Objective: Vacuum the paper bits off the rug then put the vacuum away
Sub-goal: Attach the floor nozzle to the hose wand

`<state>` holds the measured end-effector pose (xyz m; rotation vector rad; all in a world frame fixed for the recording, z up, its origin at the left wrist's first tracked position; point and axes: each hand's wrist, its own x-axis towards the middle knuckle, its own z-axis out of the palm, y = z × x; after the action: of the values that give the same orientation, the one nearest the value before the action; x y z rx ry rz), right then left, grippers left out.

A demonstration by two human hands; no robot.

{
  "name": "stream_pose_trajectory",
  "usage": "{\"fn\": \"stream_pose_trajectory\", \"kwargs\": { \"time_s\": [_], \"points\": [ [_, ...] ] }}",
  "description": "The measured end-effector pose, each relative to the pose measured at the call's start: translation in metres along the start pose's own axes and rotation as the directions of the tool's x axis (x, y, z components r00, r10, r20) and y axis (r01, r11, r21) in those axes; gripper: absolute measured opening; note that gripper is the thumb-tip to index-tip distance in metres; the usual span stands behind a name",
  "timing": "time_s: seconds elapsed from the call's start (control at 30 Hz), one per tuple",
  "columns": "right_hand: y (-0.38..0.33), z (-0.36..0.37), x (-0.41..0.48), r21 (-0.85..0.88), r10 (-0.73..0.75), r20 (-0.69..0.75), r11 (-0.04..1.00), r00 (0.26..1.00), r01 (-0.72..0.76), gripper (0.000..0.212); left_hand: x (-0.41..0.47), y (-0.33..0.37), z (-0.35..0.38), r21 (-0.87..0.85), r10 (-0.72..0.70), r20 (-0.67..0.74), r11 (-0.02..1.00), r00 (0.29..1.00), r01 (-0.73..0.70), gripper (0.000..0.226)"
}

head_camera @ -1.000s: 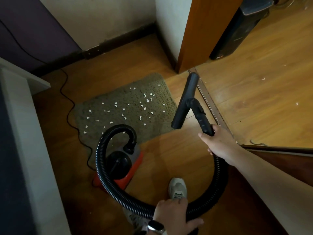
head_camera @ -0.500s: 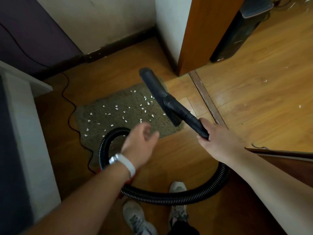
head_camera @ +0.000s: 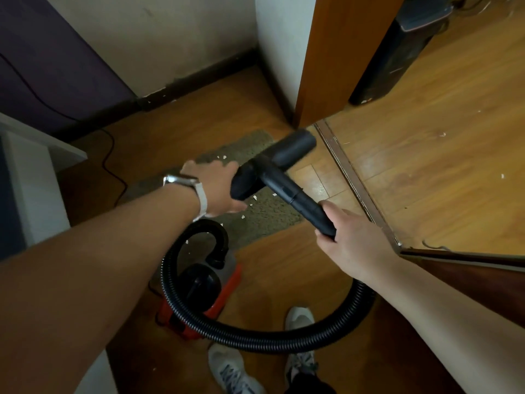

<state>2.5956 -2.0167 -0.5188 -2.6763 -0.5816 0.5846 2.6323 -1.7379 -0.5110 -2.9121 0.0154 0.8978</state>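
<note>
Black plastic wand (head_camera: pixel 295 197) sits in my right hand (head_camera: pixel 349 240), fingers wrapped around its lower end, with the tube angling up and away from me. At its top the wide nozzle (head_camera: pixel 287 150) is lifted off the ground, hanging above the far right corner of the rug (head_camera: pixel 267 214). My left hand (head_camera: pixel 218 189), a watch (head_camera: pixel 181 180) on its wrist, reaches across to the near end of that nozzle. Its thumb shows below the nozzle and the fingers run behind it, so I cannot tell whether it grips or only touches.

The grey-green rug lies on the wooden floor (head_camera: pixel 284 268), mostly covered by my left arm. A few white paper bits (head_camera: pixel 254 198) are scattered on the pile around the nozzle and near the hose (head_camera: pixel 255 336). That ribbed hose loops from the wand in a wide curve in front of my shoes (head_camera: pixel 230 368) and hooks into the red and black vacuum (head_camera: pixel 224 297), which stands at the rug's near edge. A thin dark cord (head_camera: pixel 110 155) trails across the floor at the left. More paper scraps lie on the brighter floor past the wooden door frame (head_camera: pixel 341 52).
</note>
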Motion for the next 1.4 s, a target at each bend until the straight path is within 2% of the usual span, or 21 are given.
{"fn": "stream_pose_trajectory", "kwargs": {
  "time_s": [0.07, 0.13, 0.23, 0.33, 0.43, 0.47, 0.53, 0.67, 0.77, 0.87, 0.97, 1.03, 1.13, 1.2, 1.27, 1.37, 1.4],
  "points": [
    [-0.005, 0.000, 0.004, 0.069, 0.027, -0.011, 0.997, 1.000, -0.026, 0.026, -0.008, 0.007, 0.027, -0.224, -0.070, 0.043, 0.971, 0.997, 0.078, 0.078],
    [-0.008, 0.001, 0.009, 0.124, 0.045, 0.001, 0.991, 0.999, -0.045, 0.023, -0.015, 0.015, 0.049, -0.444, -0.137, 0.064, 0.883, 0.989, 0.151, 0.094],
    [-0.010, 0.006, 0.009, 0.209, 0.024, 0.119, 0.977, 0.993, -0.048, 0.024, -0.012, 0.023, 0.064, -0.775, -0.246, 0.044, 0.603, 0.968, 0.188, 0.109],
    [-0.008, 0.014, 0.003, 0.280, 0.023, 0.237, 0.956, 0.971, -0.091, 0.024, -0.005, 0.023, 0.075, -0.933, -0.243, 0.056, 0.334, 0.969, 0.137, 0.115],
    [-0.006, 0.018, 0.001, 0.371, 0.033, 0.295, 0.917, 0.955, -0.146, 0.027, -0.008, 0.025, 0.081, -0.972, -0.254, 0.075, 0.199, 0.964, 0.128, 0.111],
    [-0.005, 0.018, 0.002, 0.395, 0.034, 0.317, 0.904, 0.948, -0.165, 0.027, -0.010, 0.025, 0.083, -0.972, -0.265, 0.076, 0.194, 0.961, 0.130, 0.107],
    [-0.008, 0.019, 0.005, 0.403, 0.041, 0.358, 0.895, 0.933, -0.193, 0.027, -0.017, 0.026, 0.085, -0.957, -0.275, 0.081, 0.246, 0.958, 0.151, 0.094],
    [-0.022, 0.032, 0.016, 0.197, 0.107, 0.388, 0.961, 0.915, -0.196, 0.021, -0.026, 0.020, 0.088, -0.890, -0.322, 0.106, 0.392, 0.941, 0.234, 0.090],
    [-0.038, 0.052, 0.017, 0.089, 0.162, 0.259, 0.978, 0.952, -0.191, 0.023, -0.027, 0.013, 0.086, -0.813, -0.372, 0.093, 0.507, 0.924, 0.286, 0.095],
    [-0.048, 0.069, 0.014, 0.005, 0.152, 0.094, 0.988, 0.984, -0.153, 0.028, -0.026, 0.008, 0.085, -0.764, -0.400, 0.049, 0.575, 0.915, 0.292, 0.096],
    [-0.053, 0.083, 0.014, 0.039, 0.173, 0.061, 0.984, 0.983, -0.175, 0.028, -0.030, 0.006, 0.088, -0.747, -0.421, 0.018, 0.597, 0.907, 0.292, 0.095],
    [-0.053, 0.089, 0.014, 0.087, 0.163, 0.072, 0.982, 0.984, -0.169, 0.022, -0.033, 0.006, 0.094, -0.768, -0.429, 0.015, 0.574, 0.903, 0.285, 0.094],
    [-0.044, 0.089, 0.017, 0.086, 0.119, 0.096, 0.988, 0.988, -0.128, 0.023, -0.041, 0.001, 0.105, -0.854, -0.409, 0.097, 0.435, 0.907, 0.287, 0.092],
    [-0.039, 0.086, 0.019, 0.098, 0.107, 0.118, 0.988, 0.987, -0.118, 0.023, -0.047, -0.005, 0.115, -0.899, -0.344, 0.132, 0.353, 0.930, 0.258, 0.088],
    [-0.036, 0.084, 0.022, 0.101, 0.119, 0.132, 0.986, 0.984, -0.132, 0.022, -0.055, -0.015, 0.125, -0.922, -0.291, 0.131, 0.315, 0.948, 0.224, 0.085],
    [-0.035, 0.084, 0.026, 0.074, 0.142, 0.148, 0.985, 0.979, -0.154, 0.024, -0.072, -0.039, 0.136, -0.964, -0.358, 0.101, 0.196, 0.928, 0.181, 0.072],
    [-0.035, 0.085, 0.028, 0.059, 0.144, 0.154, 0.986, 0.977, -0.155, 0.025, -0.081, -0.050, 0.141, -0.968, -0.406, 0.083, 0.186, 0.910, 0.171, 0.064]
  ]
}}
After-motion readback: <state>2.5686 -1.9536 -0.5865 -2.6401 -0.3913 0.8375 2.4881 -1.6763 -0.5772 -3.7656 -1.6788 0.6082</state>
